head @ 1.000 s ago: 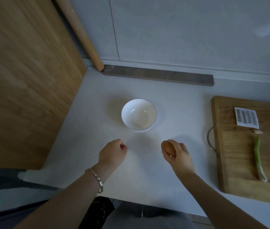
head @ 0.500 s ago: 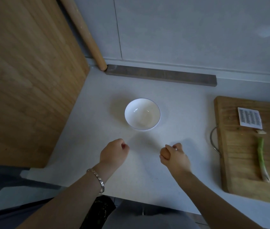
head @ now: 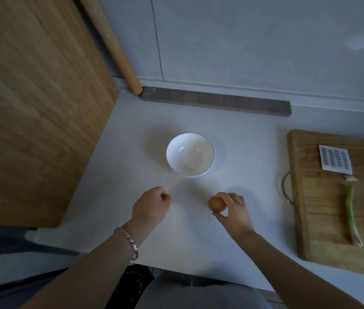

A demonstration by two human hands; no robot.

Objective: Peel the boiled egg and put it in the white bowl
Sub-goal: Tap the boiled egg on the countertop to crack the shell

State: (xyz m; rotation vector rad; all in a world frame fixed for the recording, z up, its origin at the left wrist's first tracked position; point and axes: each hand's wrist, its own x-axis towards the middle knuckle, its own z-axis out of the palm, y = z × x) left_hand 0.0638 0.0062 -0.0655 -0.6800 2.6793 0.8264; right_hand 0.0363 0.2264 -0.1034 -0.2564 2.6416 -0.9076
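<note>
**Boiled egg** (head: 216, 204): brown. The shell is whole on the side that shows, with no crack or peeled patch visible.
- Position: held at the fingertips of the right grip (head: 232, 210), thumb beneath and fingers curled over the top. The egg stands out past the grip on the side facing the left grip. It sits low over the surface (head: 243, 237); whether it touches cannot be told.
- Handling, as a judgement: light, with a rigid but brittle shell over a soft, yielding inside. It is smooth and rounded, so liable to roll, and to slip once part-peeled.
- Where to hold, as a judgement: round the middle with fingertip pressure only, leaving one end free to tap and open. A hard squeeze would likely split the white.
- Progress: peeling looks not yet begun.

**Left grip** (head: 151, 204): fingers curled into a fist, nothing seen inside it. It is low over the surface, apart from the egg, with a clear gap between the two grips. A bracelet (head: 127, 239) is on its wrist.

**White bowl** (head: 190, 155): upright and empty, ahead of both grips and roughly between them, near.

**Chopping board** (head: 323, 219): well out on the far side of the right grip. It bears a green onion stalk (head: 350, 208) and a small printed card (head: 336, 160).

**Wooden panel** (head: 31, 108): upright, beyond the left grip's outer side. A rolling pin (head: 112, 45) leans at the wall behind it.
</note>
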